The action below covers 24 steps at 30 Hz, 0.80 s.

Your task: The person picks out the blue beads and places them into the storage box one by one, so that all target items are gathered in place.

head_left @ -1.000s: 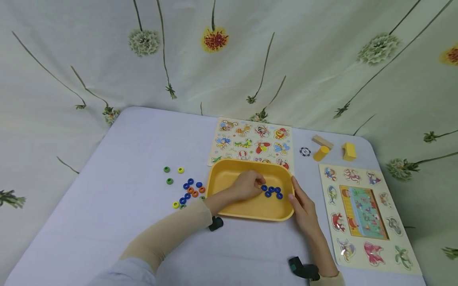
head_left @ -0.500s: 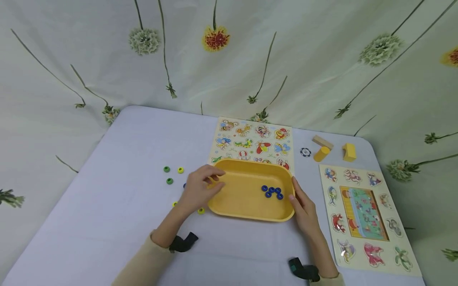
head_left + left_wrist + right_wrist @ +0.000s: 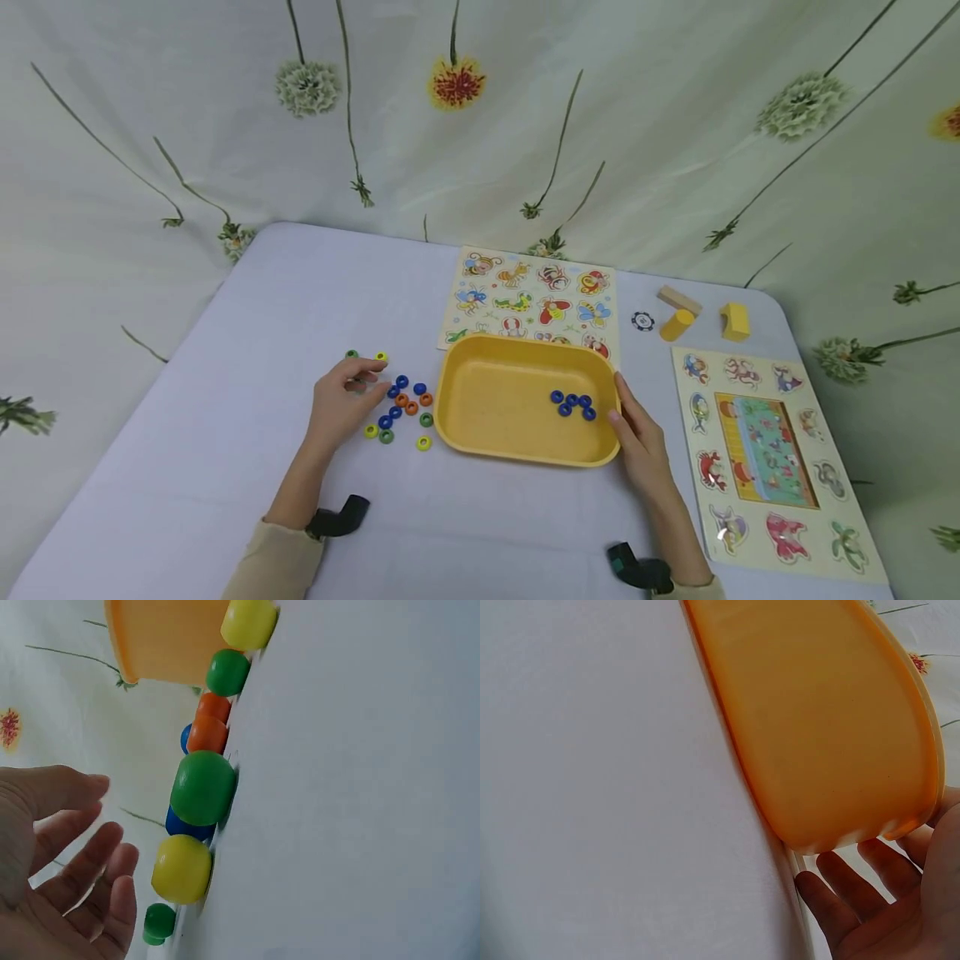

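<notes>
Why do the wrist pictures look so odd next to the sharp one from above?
Head view: even, soft light, faint shadows, the table's far edge bowed by a wide lens. Left wrist view: tilted sideways, the beads close and soft, the left hand slightly blurred. Right wrist view: the yellow tray fills the frame, stretched.

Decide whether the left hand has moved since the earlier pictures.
Yes. The left hand has gone left, out of the yellow tray, which stays put, to the loose rings beside it.
</notes>
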Motion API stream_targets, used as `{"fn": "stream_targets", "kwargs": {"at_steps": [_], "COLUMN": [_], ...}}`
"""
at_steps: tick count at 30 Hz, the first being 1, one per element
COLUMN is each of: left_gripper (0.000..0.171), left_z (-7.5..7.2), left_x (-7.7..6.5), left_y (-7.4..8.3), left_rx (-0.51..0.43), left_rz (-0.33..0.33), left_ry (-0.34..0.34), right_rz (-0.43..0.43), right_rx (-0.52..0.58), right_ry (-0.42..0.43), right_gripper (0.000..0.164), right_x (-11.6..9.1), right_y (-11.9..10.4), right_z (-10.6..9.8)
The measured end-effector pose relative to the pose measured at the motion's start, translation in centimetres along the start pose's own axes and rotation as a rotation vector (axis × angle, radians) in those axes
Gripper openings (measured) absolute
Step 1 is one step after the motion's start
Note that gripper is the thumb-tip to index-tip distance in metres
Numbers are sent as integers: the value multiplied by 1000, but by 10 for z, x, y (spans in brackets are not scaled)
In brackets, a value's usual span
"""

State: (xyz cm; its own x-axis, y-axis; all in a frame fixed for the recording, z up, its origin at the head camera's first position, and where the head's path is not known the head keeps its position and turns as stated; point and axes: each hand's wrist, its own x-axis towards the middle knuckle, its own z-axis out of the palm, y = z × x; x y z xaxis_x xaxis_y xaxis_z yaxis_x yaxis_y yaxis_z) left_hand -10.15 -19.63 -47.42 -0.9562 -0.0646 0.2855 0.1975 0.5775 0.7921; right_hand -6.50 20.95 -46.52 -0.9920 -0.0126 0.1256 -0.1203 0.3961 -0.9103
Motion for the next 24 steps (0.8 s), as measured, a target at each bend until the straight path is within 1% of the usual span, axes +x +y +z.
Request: {"fn": "stream_targets", "kwargs": {"at_steps": [1,3,5,7,11,13,16,20,22,24], "left_gripper": [28,26,25,25,24,23,22,21,22,22], "left_z": [1,2,4,6,10,12,12,11,11,12], "left_x": [-1,-4,-6,-6,-5,-5,-5,-4,-2,2], "left_y": [-2,1,1,-2,-3,-3,-2,2,9,22], "left_rx": [22,77,123,167,254,273,277,240,207,158], "left_rz": [-4,-26,-28,-19,21,23,16,31,44,55], "left_ry": [-8,-25,-41,-50,-60,-64,-62,-37,-22,-22], "right_rz": [-3,-11,-23,-28,-37,-38,-27,-7,-11,-13], "right_rx": [-8,-17,-26,-20,-15,-18,-1,28,20,9], "right_ry": [-2,-5,-8,-6,-10,-10,-9,3,3,6], "right_gripper": [48,48,48,47,47,48,48,47,46,46], "right_x": [0,1,0,1,0,0,0,-2,-3,-4], "right_y": [4,10,13,14,14,13,7,-8,-15,-20], "right_z": [0,0,0,1,0,0,-1,0,0,0]}}
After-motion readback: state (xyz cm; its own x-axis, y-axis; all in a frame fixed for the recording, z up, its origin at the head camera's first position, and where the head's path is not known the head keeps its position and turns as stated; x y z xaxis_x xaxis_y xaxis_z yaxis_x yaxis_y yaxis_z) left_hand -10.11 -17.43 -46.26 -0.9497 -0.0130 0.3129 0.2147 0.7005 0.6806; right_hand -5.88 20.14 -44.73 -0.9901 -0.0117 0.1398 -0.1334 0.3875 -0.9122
